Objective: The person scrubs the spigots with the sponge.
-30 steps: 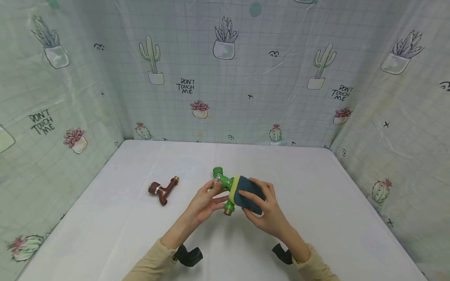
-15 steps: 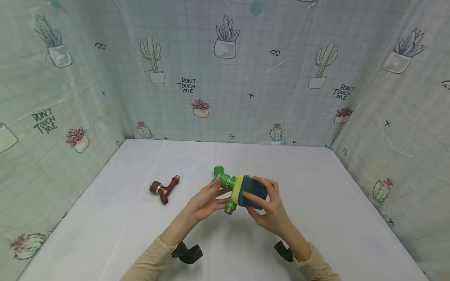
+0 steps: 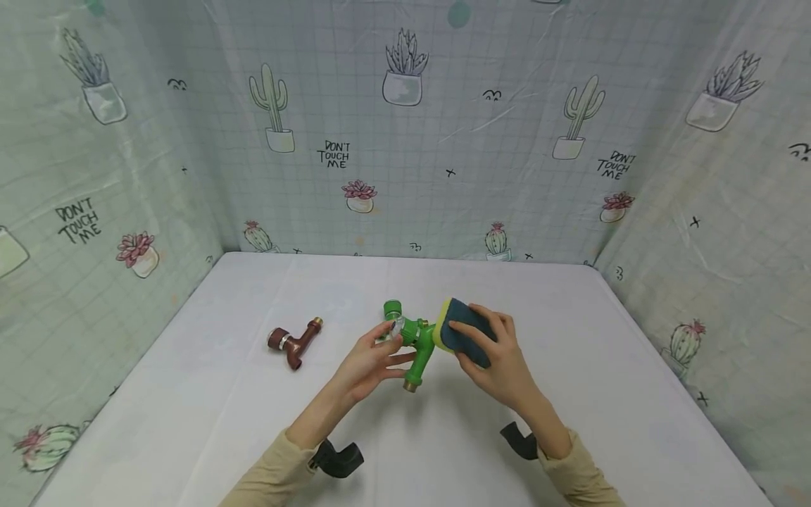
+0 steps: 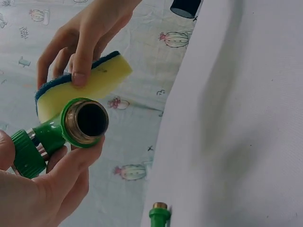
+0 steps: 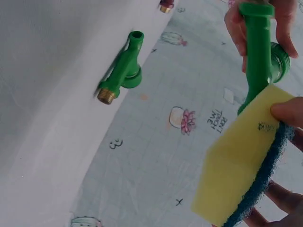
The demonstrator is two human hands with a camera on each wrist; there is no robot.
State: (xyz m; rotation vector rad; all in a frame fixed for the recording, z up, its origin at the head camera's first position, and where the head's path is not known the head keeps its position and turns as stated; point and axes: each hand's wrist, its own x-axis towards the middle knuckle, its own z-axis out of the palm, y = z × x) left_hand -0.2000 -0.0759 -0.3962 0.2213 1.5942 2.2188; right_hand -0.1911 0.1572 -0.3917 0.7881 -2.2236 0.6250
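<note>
My left hand holds a green tap above the table, pinching it at the ribbed knob. Its brass threaded inlet faces the left wrist camera. With curled fingers, my right hand grips a yellow sponge that has a dark blue scouring side. The sponge's yellow side is turned towards the tap, right at its end; whether they touch I cannot tell. Behind the left hand, a second green tap lies on the table, partly hidden in the head view.
A brown tap with a brass thread lies on the white table, left of my hands. Black curved pieces show at both wrists. Patterned cloth walls rise around the table's back and sides.
The sponge has moved right and slightly up with my right hand, uncovering more of the held tap. My left hand has stayed nearly in place, while the tap has turned a little.
</note>
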